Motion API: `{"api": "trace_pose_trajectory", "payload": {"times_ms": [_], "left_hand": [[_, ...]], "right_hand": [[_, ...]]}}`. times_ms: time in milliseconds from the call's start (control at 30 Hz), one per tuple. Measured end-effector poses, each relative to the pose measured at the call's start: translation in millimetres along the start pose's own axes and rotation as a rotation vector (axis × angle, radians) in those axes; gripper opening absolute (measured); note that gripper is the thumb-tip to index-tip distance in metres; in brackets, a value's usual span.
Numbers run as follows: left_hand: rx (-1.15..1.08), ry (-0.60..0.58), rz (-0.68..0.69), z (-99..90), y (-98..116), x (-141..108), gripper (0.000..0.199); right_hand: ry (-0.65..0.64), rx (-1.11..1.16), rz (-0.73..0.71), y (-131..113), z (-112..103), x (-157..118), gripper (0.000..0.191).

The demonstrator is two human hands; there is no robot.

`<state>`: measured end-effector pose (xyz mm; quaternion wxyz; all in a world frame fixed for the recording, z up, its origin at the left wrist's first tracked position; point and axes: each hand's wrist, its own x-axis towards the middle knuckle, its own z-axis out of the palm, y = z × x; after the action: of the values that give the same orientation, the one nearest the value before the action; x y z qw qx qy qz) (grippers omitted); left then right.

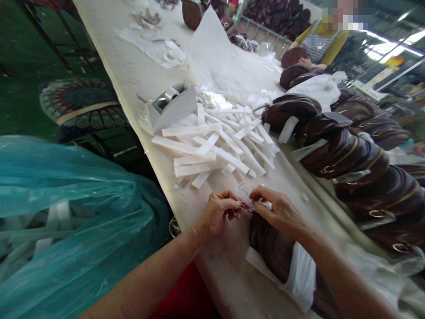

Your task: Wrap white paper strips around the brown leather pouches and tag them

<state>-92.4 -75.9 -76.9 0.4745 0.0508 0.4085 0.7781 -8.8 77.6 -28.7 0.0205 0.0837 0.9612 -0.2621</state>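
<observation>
At the lower middle of the head view, my left hand has its fingers pinched together on a thin pale piece. My right hand meets it from the right, its fingers closed on a small piece of clear or white wrapping at the upper end of a dark brown bag. The fingertips nearly touch; exactly what lies between them is too small to make out. White wrapping surrounds part of the bag, which lies on the table under my right wrist.
White strips are heaped beyond my hands, beside a grey tape dispenser. Stacked brown bags line the right side. A teal plastic bag stands at left, near a patterned stool. A person holds a bag at back right.
</observation>
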Motion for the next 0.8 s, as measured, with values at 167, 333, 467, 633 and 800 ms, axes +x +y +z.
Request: {"api": "trace_pose_trajectory", "payload": {"times_ms": [167, 333, 467, 633, 800], "left_hand": [[-0.075, -0.008, 0.013, -3.5, 0.5, 2.1, 0.015], [-0.088, 0.021, 0.025, -2.6, 0.7, 2.5, 0.013], [-0.086, 0.024, 0.015, -1.4, 0.4, 2.8, 0.014], [-0.084, 0.017, 0.006, -2.6, -0.4, 3.2, 0.015], [-0.083, -0.016, -0.017, -3.0, -0.1, 1.9, 0.014]], "right_hand": [[0.048, -0.004, -0.032, 18.1, -5.8, 3.7, 0.036], [-0.046, -0.017, 0.001, 19.6, -4.3, 5.8, 0.05], [-0.07, -0.081, 0.099, 18.4, -6.7, 5.8, 0.056], [-0.012, -0.079, 0.177, 15.2, -8.1, 8.8, 0.043], [-0.025, 0.22, 0.199, 14.3, 4.1, 14.3, 0.052]]}}
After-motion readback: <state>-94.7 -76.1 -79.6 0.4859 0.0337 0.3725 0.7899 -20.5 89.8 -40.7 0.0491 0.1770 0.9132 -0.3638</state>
